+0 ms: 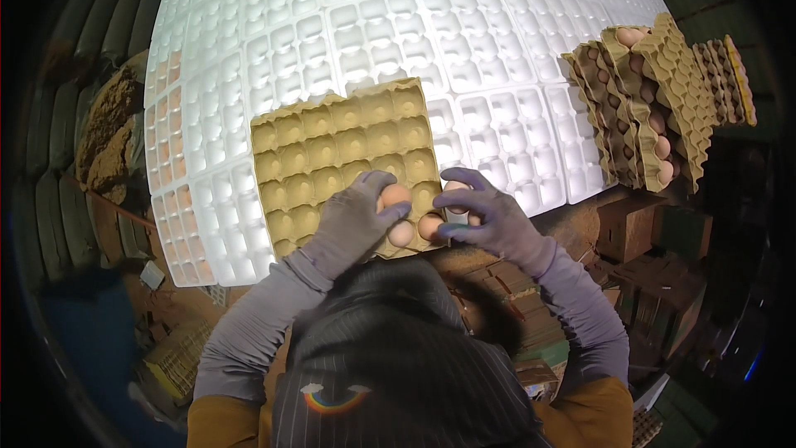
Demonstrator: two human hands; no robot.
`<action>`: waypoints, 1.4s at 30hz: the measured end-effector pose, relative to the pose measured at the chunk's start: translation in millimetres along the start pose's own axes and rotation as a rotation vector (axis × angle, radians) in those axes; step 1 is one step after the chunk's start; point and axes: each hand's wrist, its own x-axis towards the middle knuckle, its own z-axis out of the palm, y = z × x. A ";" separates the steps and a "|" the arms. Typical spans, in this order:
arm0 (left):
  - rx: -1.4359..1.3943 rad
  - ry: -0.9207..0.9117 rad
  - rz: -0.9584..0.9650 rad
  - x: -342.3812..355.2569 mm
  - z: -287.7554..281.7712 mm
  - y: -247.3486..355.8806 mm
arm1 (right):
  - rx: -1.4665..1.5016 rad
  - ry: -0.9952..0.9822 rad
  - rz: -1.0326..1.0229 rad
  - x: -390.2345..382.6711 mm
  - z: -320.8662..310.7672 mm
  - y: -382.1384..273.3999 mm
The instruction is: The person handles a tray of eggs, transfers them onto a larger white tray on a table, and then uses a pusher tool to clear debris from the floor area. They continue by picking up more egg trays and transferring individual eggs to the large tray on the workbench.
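Note:
A yellowish-brown pulp egg tray (pixel 325 143) lies on white moulded trays, most of its cups bare. Over its near right part, my gloved left hand (pixel 352 214) curls around a brown egg (pixel 395 197). Two more eggs rest by the tray's near right corner: one egg (pixel 401 235) under my left fingertips, another egg (pixel 429 226) between the hands. Just past the tray's right edge, my gloved right hand (pixel 496 217) has its fingers bent around an egg (pixel 455 192). Part of a further egg (pixel 474 219) shows between those fingers; the palms are hidden.
Joined white trays (pixel 377 41) cover the bright table. Brown eggs (pixel 184 217) fill cups along its left side. Stacked pulp trays (pixel 638 108) holding eggs stand at the right edge. Cardboard boxes (pixel 663 299) sit at lower right, full sacks (pixel 62 216) at far left.

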 end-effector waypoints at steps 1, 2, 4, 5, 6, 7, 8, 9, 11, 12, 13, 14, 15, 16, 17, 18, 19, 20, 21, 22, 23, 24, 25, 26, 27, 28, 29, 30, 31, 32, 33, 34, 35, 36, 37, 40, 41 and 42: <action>-0.528 -0.119 -0.229 -0.4 -14.1 0.5 | -0.330 0.011 -0.055 1.3 16.2 -0.4; -1.061 -0.248 -0.447 0.2 -22.8 1.9 | -0.664 0.029 -0.095 -0.1 27.8 6.2; -1.141 -0.209 -0.428 -6.8 -21.8 4.0 | -0.849 0.097 -0.199 -0.6 37.6 20.6; -0.702 -0.082 -0.111 -12.8 -14.8 4.5 | -1.031 0.160 -0.311 -0.9 40.8 22.7; -0.254 0.039 0.194 -19.9 -8.6 7.9 | -1.031 0.161 -0.312 -6.7 40.2 22.4; -0.024 0.035 0.186 -28.2 -4.3 20.3 | -0.582 0.193 -0.154 -12.7 35.7 18.8; -0.027 0.044 0.192 -33.5 3.6 29.9 | -0.138 0.221 0.005 -21.0 28.7 16.9; 0.215 -0.048 0.130 -38.2 12.9 36.8 | 0.134 0.265 -0.069 -25.3 30.5 31.4; 0.497 -0.161 0.086 -34.6 22.0 33.9 | 0.573 0.184 0.049 -34.8 27.0 25.9; 0.490 -0.150 0.084 -36.3 19.2 25.4 | 1.022 0.085 0.175 -39.0 25.5 21.6; 0.229 -0.044 0.117 -37.6 10.1 13.5 | 1.145 0.115 0.194 -34.5 29.9 8.9; -0.033 0.061 0.144 -38.4 4.6 5.1 | 1.139 0.109 0.188 -31.5 30.9 8.2; -0.031 0.072 0.135 -38.1 2.7 -0.3 | 1.432 0.055 0.141 -26.6 32.7 8.5; -0.521 -0.062 0.002 -40.5 -6.5 -10.0 | 1.725 -0.023 0.084 -15.2 37.6 4.6; -1.011 -0.186 -0.130 -43.9 -18.0 -19.4 | 1.752 -0.039 0.064 -6.6 38.0 -2.2; -1.505 -0.303 -0.258 -49.0 -29.8 -30.1 | 1.701 -0.032 0.070 0.9 40.4 -6.3; -1.524 -0.221 -0.267 -50.9 -36.7 -31.5 | 1.705 -0.046 0.047 12.2 40.8 -16.6; -1.575 -0.198 -0.246 -52.4 -40.8 -43.0 | 1.710 -0.067 0.026 25.7 42.9 -27.2; -1.523 -0.136 -0.260 -57.8 -49.5 -51.6 | 1.858 -0.128 0.012 41.4 47.1 -37.5; -1.471 -0.085 -0.271 -60.3 -61.3 -58.7 | 1.196 0.000 -0.197 54.4 56.0 -49.0; -1.410 -0.101 -0.254 -64.2 -75.0 -70.1 | 1.180 -0.034 -0.124 69.7 58.1 -54.5; -1.322 -0.026 -0.270 -69.6 -84.6 -83.1 | 1.161 -0.064 -0.052 86.7 58.2 -61.2; -1.313 0.027 -0.297 -72.6 -95.7 -99.6 | 0.942 -0.052 -0.084 102.8 61.6 -73.4; -1.304 0.076 -0.321 -74.0 -109.7 -117.8 | 0.723 -0.032 -0.118 120.4 64.3 -86.0; -1.280 0.159 -0.389 -69.7 -124.3 -145.3 | 0.517 -0.004 -0.154 145.4 66.5 -94.6; -1.256 0.246 -0.464 -68.4 -140.1 -177.9 | 1.078 -0.020 0.148 175.3 71.9 -117.9; -1.195 0.325 -0.551 -59.0 -152.1 -217.4 | 0.914 -0.010 0.105 209.7 79.2 -122.9; -0.919 0.504 -0.404 -40.5 -172.8 -242.2 | 0.739 0.024 0.067 240.8 80.4 -126.0; -0.471 0.652 -0.286 -25.8 -186.7 -282.8 | 0.568 0.078 -0.071 277.6 89.7 -135.3; -0.237 0.736 -0.286 -8.0 -205.9 -297.5 | 0.528 0.117 -0.040 311.3 100.8 -145.8; -0.138 0.782 -0.296 14.3 -223.4 -308.9 | 0.358 0.221 -0.176 345.9 107.8 -145.3; -0.095 0.803 -0.288 34.9 -238.3 -323.8 | 0.024 0.296 -0.259 381.5 110.4 -147.8; 0.029 0.789 -0.300 53.2 -248.8 -345.1 | 0.038 0.326 -0.164 412.9 120.8 -163.3; 0.155 0.763 -0.319 69.3 -252.0 -368.4 | -0.201 0.413 -0.205 447.4 134.1 -165.0; 0.141 0.763 -0.313 85.5 -253.7 -382.0 | -0.312 0.436 -0.198 474.7 136.8 -171.4; 0.389 0.661 -0.258 116.6 -255.0 -401.1 | -0.638 0.507 -0.188 533.1 137.0 -174.9; 0.418 0.648 -0.244 119.0 -255.6 -403.1 | -0.646 0.506 -0.176 542.7 136.4 -170.7; 0.448 0.635 -0.230 120.2 -255.4 -404.0 | -0.619 0.512 -0.192 549.6 136.0 -165.9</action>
